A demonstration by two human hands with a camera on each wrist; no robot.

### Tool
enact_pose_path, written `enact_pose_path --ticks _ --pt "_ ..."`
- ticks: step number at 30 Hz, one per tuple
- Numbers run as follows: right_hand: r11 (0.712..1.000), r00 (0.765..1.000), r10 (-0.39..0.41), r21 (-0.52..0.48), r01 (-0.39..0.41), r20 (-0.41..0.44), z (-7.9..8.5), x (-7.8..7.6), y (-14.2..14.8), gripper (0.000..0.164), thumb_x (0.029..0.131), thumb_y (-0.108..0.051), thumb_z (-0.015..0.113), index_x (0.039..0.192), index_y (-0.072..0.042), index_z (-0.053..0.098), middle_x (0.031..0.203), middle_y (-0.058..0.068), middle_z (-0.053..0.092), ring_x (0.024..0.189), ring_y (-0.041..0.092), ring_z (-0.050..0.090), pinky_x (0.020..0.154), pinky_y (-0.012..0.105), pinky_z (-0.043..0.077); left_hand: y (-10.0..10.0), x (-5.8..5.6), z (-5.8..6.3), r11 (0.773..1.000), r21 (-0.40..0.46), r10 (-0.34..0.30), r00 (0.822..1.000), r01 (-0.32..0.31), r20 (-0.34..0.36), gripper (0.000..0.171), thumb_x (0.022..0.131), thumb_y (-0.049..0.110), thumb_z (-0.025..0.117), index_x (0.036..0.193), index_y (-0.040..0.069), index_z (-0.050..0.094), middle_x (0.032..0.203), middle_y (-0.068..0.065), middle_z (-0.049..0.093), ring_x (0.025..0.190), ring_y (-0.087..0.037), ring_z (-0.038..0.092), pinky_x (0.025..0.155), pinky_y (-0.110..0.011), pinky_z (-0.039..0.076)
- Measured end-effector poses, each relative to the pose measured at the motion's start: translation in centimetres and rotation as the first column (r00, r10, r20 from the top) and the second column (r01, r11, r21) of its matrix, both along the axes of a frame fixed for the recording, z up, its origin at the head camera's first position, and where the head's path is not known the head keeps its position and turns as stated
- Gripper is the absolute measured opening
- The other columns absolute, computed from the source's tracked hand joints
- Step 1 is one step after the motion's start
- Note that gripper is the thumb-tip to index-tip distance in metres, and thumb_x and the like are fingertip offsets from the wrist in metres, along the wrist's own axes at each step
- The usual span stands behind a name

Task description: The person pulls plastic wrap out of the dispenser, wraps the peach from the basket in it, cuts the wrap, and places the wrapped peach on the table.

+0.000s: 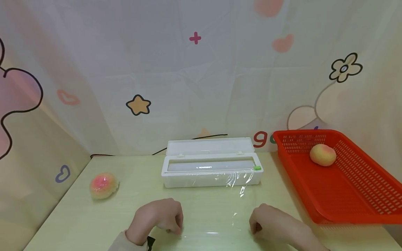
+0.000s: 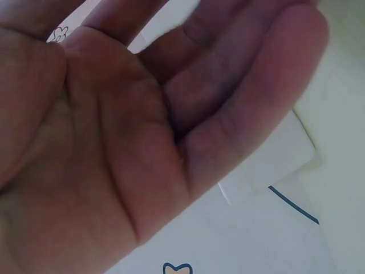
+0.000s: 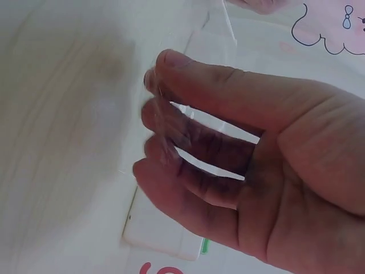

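Note:
A clear sheet of plastic wrap [image 1: 211, 233] runs from the white cling film dispenser [image 1: 211, 179] toward me, showing mainly by its shine. My left hand [image 1: 164, 215] is low over the table at the sheet's left side, fingers bent down at its near edge. At the right side, my right hand [image 1: 274, 223] pinches the sheet between thumb and fingers; in the right wrist view the film [image 3: 219, 31] crosses the fingertips. The left fingertips are hidden in the left wrist view. The dispenser's lid [image 1: 210, 146] stands raised, with the film roll [image 1: 211, 166] inside.
A pink-topped peach-shaped item [image 1: 104, 185] with a glossy surface sits at the table's left. On the right stands a red plastic basket [image 1: 339, 195] holding another peach-shaped item [image 1: 322, 155]. A green slider [image 1: 257, 168] is on the dispenser's right end. A printed curtain [image 1: 204, 87] hangs behind.

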State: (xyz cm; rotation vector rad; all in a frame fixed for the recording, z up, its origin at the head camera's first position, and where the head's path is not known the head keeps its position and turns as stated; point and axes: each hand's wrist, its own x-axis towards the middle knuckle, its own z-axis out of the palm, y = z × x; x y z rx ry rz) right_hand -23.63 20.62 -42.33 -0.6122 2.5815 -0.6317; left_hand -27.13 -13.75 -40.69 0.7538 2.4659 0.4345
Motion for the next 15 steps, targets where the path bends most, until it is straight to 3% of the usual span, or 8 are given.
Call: enact_pose_path --ticks 4,7,11,15 --pt "0.997 0.989 0.078 -0.004 -0.079 -0.123 -0.29 0.24 0.1 0.022 0.081 -0.002 0.077 0.072 -0.021 0.078 0.075 -0.018 0.055 0.068 0.004 0.049 0.06 0.024 0.047 0.11 0.04 -0.09 1.0 -0.01 0.011 1.0 -0.011 0.006 0.021 0.079 0.005 0.075 0.061 0.015 0.071 0.05 0.011 0.049 0.051 -0.006 0.037 0.051 -0.024 0.03" --pt "0.994 0.978 0.11 0.01 -0.11 -0.177 -0.32 0.5 0.21 0.028 0.08 -0.001 0.074 0.066 -0.025 0.076 0.081 -0.015 0.048 0.078 0.006 0.043 0.059 0.022 0.041 0.16 0.09 -0.03 1.0 -0.006 0.019 1.0 -0.019 0.014 0.019 0.079 0.006 0.075 0.063 0.015 0.072 0.052 0.011 0.054 0.052 -0.005 0.039 0.051 -0.024 0.03" --pt "0.993 0.981 0.115 0.032 -0.111 -0.156 -0.14 0.63 0.37 0.026 0.082 -0.003 0.072 0.068 -0.025 0.075 0.082 -0.014 0.049 0.078 0.007 0.046 0.06 0.024 0.042 0.04 0.13 0.13 0.999 0.009 0.046 0.998 -0.046 0.036 0.017 0.082 0.007 0.078 0.069 0.017 0.074 0.059 0.007 0.064 0.055 -0.006 0.052 0.057 -0.025 0.042" --pt "0.996 0.994 0.065 0.07 -0.059 -0.093 0.09 0.54 0.53 0.011 0.083 -0.011 0.077 0.086 -0.021 0.075 0.076 -0.015 0.054 0.069 0.008 0.05 0.065 0.03 0.049 -0.49 0.06 0.43 0.994 0.075 0.07 0.995 -0.075 0.064 0.016 0.085 0.008 0.076 0.072 0.016 0.071 0.063 0.002 0.065 0.053 -0.012 0.061 0.061 -0.029 0.049"
